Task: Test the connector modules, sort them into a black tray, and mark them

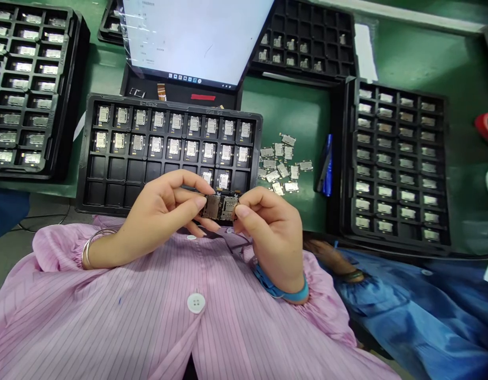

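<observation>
A pink striped smock (149, 311) fills the foreground, before a green tabletop (285, 100); a lit screen (192, 37) stands at the far side, and a co-worker's blue sleeve (410, 306) lies at the lower right, with that person's hand (325, 254) near the table edge; black compartment trays surround the work: a left tray (74, 95), a right tray (445, 169) and a far tray (327, 26), all bearing small metal-faced parts; the front tray (168, 100) lies just beyond the hands, its two far rows filled with shielded circuit modules (174, 146), and two more sit in the third row.

The left hand (162, 216), with silver bangles (87, 250) at the wrist, pinches the left module (211, 207) between thumb and fingers, its lower fingers spread beneath; the right hand (273, 227), with a blue wristband (285, 289), pinches the right module (229, 208) by its outer edge between thumb and forefinger; both modules are held side by side above the front tray's near edge, though I cannot tell whether they are joined; a blue-handled tool (328, 169) lies beside the right tray; loose modules (282, 169) lie scattered between it and the front tray.
</observation>
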Demonstrator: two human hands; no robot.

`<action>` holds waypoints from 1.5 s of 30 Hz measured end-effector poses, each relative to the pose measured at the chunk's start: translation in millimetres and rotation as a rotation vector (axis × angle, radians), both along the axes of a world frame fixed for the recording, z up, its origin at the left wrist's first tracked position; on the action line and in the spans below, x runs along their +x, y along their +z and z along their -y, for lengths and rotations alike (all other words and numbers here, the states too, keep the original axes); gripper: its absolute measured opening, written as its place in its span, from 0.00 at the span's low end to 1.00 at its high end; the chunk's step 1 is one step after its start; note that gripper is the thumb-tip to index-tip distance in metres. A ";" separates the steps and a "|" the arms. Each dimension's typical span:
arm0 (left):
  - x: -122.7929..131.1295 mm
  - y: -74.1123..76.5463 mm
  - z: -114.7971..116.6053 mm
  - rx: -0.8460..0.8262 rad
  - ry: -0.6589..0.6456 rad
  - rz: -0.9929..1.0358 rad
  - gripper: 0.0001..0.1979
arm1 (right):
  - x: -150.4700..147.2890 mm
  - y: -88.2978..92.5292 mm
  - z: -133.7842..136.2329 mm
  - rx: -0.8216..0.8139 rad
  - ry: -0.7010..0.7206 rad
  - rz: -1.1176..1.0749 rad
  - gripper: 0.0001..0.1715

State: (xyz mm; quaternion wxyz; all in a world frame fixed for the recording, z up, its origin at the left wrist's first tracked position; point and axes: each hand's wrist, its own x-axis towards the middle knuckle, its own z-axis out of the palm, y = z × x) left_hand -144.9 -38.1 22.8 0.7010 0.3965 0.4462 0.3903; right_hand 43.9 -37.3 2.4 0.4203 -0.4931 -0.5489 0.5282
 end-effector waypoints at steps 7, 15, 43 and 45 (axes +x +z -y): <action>-0.1 -0.6 0.4 0.005 -0.001 0.026 0.03 | -0.5 -2.0 -0.1 -0.004 0.000 0.018 0.10; -1.1 -3.4 0.1 0.012 -0.010 0.028 0.03 | -0.1 -2.9 1.5 0.024 -0.016 0.045 0.11; 1.6 -4.4 -0.1 0.059 0.022 0.007 0.04 | -0.8 -1.3 2.5 0.045 0.013 0.019 0.10; 2.0 -5.9 0.0 0.074 0.042 -0.002 0.05 | -0.8 -2.0 2.7 0.029 0.015 -0.007 0.09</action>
